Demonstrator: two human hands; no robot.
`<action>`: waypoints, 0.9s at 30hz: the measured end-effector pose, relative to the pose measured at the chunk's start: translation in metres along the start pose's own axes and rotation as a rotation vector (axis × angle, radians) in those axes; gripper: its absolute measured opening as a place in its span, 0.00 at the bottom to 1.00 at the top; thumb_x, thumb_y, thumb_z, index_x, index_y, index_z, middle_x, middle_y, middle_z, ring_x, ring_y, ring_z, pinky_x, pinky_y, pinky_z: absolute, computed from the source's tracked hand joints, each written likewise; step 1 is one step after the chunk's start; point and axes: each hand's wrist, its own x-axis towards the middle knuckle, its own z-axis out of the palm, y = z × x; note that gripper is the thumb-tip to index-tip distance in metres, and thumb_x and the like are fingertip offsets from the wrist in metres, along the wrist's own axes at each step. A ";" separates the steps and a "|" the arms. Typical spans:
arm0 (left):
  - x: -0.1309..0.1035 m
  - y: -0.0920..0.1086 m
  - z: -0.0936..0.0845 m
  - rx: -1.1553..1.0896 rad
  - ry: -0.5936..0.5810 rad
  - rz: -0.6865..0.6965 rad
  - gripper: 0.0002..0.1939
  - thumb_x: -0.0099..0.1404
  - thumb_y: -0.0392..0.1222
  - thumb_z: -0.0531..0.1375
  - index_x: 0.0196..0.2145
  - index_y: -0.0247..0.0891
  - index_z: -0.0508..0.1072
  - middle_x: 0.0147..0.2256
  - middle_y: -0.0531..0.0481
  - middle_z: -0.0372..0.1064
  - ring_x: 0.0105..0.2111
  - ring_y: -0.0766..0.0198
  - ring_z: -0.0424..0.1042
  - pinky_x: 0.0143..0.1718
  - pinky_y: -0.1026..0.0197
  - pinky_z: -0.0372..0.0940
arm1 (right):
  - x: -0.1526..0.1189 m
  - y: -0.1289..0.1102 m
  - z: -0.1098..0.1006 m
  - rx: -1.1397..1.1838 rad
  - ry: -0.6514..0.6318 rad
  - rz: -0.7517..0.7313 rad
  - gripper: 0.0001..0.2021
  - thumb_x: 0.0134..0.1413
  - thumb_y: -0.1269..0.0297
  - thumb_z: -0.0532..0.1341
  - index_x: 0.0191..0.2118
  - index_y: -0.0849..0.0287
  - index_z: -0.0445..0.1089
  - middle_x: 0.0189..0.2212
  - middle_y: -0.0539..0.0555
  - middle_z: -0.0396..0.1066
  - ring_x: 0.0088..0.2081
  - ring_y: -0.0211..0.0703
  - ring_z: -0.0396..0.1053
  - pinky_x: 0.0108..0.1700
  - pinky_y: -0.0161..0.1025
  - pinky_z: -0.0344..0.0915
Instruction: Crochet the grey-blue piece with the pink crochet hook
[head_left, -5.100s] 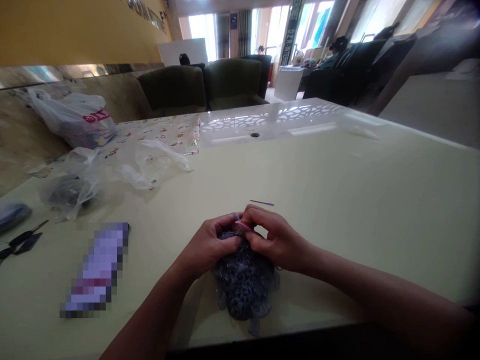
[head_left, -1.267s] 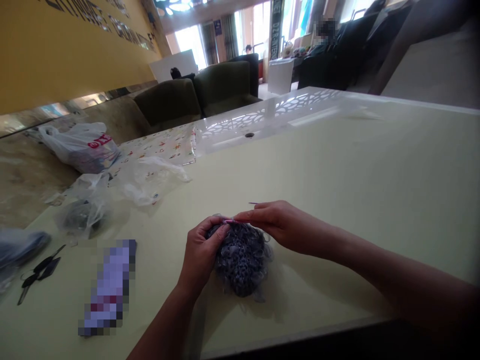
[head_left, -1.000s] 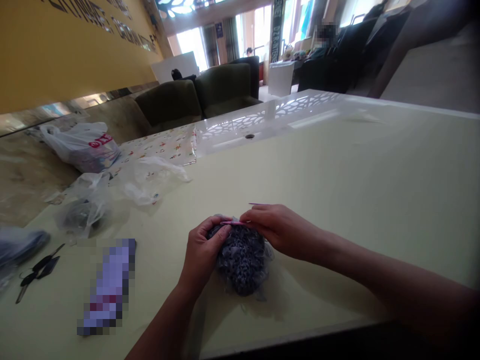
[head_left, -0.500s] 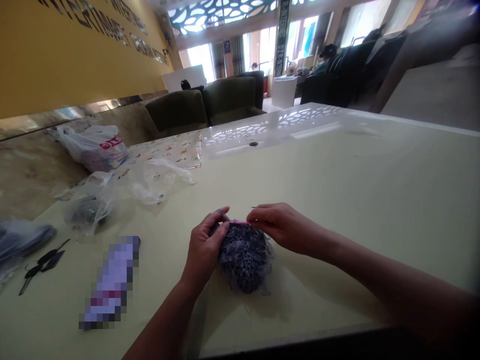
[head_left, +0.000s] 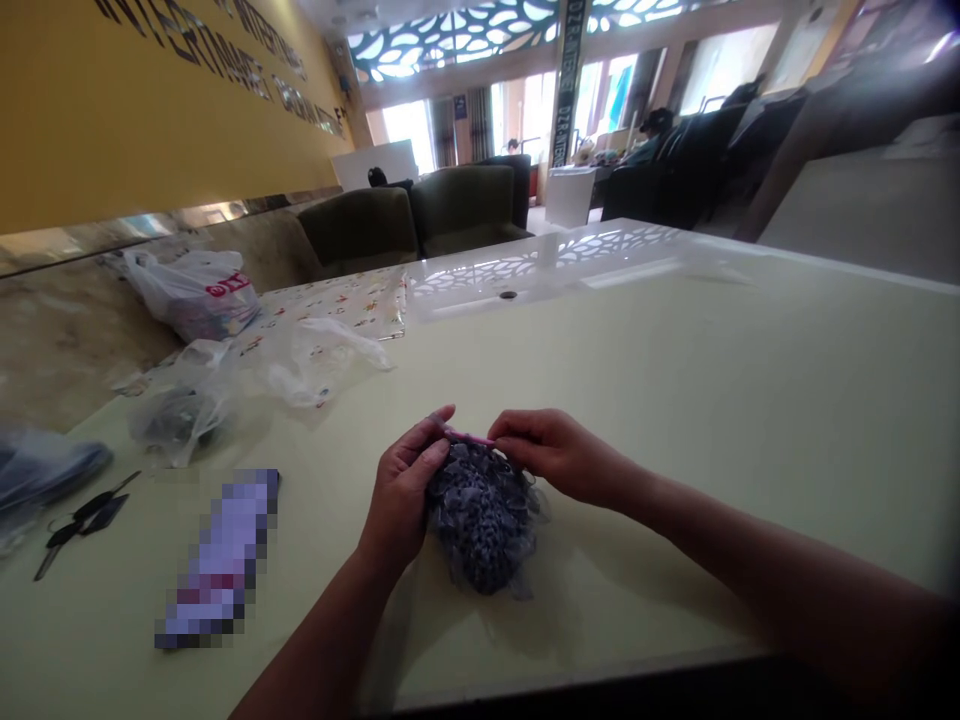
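Observation:
A dark grey crocheted piece [head_left: 484, 520] with frilly, partly see-through edges hangs between my hands, just above the table or resting on it; I cannot tell which. My left hand [head_left: 409, 475] pinches its upper left edge between thumb and fingers, the index finger pointing up. In my right hand [head_left: 536, 440] is a thin pink crochet hook [head_left: 470, 437], gripped between thumb and fingers. The hook's far end reaches the top edge of the crocheted piece by my left fingertips. Its very tip is hidden there.
Left on the pale table [head_left: 712, 400] lie keys [head_left: 86, 520], a pixelated purple object [head_left: 221, 560] and clear plastic bags [head_left: 322, 360]. A white carrier bag [head_left: 199, 295] stands farther back by the wall. Dark green chairs [head_left: 465, 210] stand beyond the table.
The crocheted piece has shifted slightly left and tilted. My right hand has moved a little left, and the pink hook now slopes up toward my left fingers.

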 end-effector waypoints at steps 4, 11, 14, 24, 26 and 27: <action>0.001 -0.001 0.000 0.049 0.027 0.034 0.21 0.61 0.44 0.66 0.53 0.42 0.77 0.37 0.51 0.77 0.39 0.65 0.73 0.46 0.64 0.64 | 0.001 0.002 -0.003 -0.039 -0.023 -0.015 0.10 0.61 0.64 0.57 0.35 0.62 0.73 0.26 0.50 0.69 0.29 0.35 0.63 0.33 0.33 0.60; 0.003 -0.002 -0.001 0.086 0.041 0.048 0.21 0.62 0.45 0.66 0.53 0.41 0.76 0.38 0.51 0.75 0.38 0.66 0.72 0.45 0.63 0.64 | 0.002 0.002 -0.010 -0.179 -0.026 -0.052 0.10 0.61 0.65 0.57 0.35 0.62 0.74 0.27 0.50 0.72 0.30 0.35 0.65 0.34 0.33 0.60; 0.004 -0.002 -0.002 0.096 0.030 0.053 0.21 0.63 0.45 0.65 0.53 0.41 0.76 0.38 0.50 0.75 0.38 0.66 0.72 0.45 0.63 0.64 | 0.002 0.002 -0.012 -0.244 -0.032 -0.088 0.09 0.62 0.67 0.58 0.35 0.62 0.74 0.28 0.50 0.74 0.30 0.35 0.66 0.35 0.32 0.60; 0.003 -0.001 0.001 0.249 0.002 0.075 0.18 0.62 0.46 0.65 0.49 0.39 0.79 0.44 0.46 0.75 0.43 0.61 0.72 0.48 0.61 0.63 | 0.002 0.003 -0.008 -0.404 -0.044 -0.248 0.09 0.64 0.69 0.56 0.36 0.62 0.74 0.32 0.55 0.74 0.33 0.37 0.69 0.36 0.33 0.60; 0.003 -0.001 0.002 0.230 -0.025 0.064 0.20 0.61 0.45 0.67 0.50 0.39 0.78 0.43 0.48 0.75 0.43 0.62 0.72 0.49 0.61 0.63 | 0.001 0.004 -0.002 -0.378 -0.023 -0.227 0.09 0.64 0.70 0.56 0.36 0.62 0.73 0.32 0.54 0.73 0.32 0.37 0.68 0.36 0.33 0.59; 0.002 -0.001 0.003 0.209 -0.036 0.055 0.22 0.60 0.45 0.67 0.52 0.40 0.77 0.42 0.48 0.75 0.43 0.62 0.72 0.49 0.61 0.63 | 0.001 0.004 0.001 -0.361 -0.006 -0.208 0.09 0.64 0.70 0.55 0.36 0.62 0.72 0.31 0.54 0.73 0.32 0.36 0.68 0.36 0.33 0.59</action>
